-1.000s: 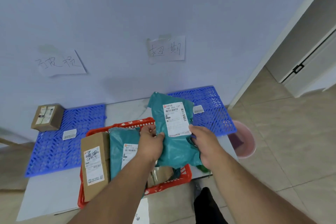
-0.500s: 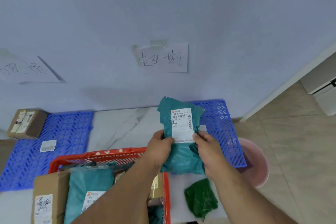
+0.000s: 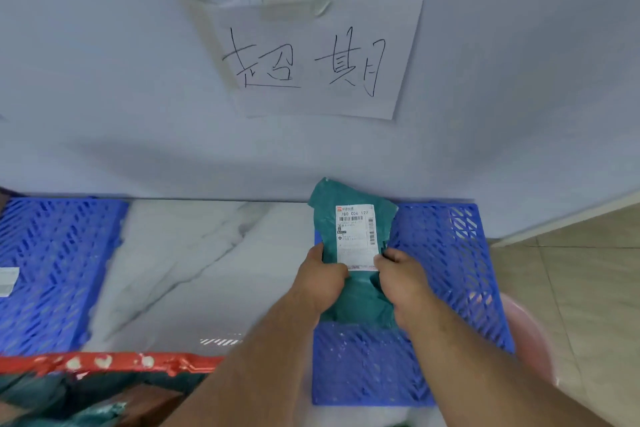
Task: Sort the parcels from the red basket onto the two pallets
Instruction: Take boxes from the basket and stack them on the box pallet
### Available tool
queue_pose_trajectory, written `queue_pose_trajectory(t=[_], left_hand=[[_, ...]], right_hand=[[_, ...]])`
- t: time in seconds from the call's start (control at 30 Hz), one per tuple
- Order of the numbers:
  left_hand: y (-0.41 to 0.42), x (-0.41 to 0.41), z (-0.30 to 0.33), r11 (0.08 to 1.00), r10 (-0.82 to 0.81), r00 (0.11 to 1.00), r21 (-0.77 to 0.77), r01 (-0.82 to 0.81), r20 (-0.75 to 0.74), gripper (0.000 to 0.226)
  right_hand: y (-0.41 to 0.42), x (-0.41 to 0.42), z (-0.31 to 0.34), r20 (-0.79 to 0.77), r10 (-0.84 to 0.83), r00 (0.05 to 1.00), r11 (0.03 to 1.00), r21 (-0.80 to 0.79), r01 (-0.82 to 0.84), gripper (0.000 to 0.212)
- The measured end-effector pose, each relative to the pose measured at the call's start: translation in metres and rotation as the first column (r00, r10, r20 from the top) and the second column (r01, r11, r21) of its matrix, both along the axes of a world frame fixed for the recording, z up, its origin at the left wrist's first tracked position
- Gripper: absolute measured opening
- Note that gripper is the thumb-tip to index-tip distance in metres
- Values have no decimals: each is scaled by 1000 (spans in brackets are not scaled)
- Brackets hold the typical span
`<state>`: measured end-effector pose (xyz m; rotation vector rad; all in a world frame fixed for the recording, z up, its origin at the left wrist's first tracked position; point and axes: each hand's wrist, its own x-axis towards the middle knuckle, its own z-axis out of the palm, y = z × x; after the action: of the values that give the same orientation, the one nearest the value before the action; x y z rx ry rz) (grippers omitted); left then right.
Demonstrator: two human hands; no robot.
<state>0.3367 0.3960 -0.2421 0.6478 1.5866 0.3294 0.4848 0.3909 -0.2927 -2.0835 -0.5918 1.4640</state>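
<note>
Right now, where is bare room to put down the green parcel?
Free: the right blue pallet around the teal parcel, and the marble floor between it and the left blue pallet. Crowded: the red basket, full of parcels.

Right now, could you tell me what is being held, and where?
Both hands, left and right, grip the teal plastic mailer bag by its side edges.

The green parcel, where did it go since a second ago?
Both hands, left hand and right hand, carried the green parcel from above the red basket out over the right blue pallet. Their grip stayed the same, label facing up.
</note>
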Motion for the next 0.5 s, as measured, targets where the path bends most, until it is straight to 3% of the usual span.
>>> queue_pose_trajectory(t=[0.13, 0.23, 0.33, 0.5], left_hand=[[15, -4, -30, 1000, -16, 1000, -11, 16, -24, 76], [16, -5, -45, 1000, -29, 999, -7, 29, -41, 67], [11, -4, -45, 999, -48, 998, 12, 48, -51, 77], [0, -7, 7, 995, -92, 992, 20, 94, -83, 61]], right_hand=[[17, -3, -25, -15, 52, 999, 998, -30, -52, 21], [19, -6, -32, -22, 102, 995, 993, -57, -103, 23], [15, -9, -29, -24, 123, 992, 990, -69, -124, 25], [5, -9, -13, -10, 134, 991, 988, -70, -134, 35]])
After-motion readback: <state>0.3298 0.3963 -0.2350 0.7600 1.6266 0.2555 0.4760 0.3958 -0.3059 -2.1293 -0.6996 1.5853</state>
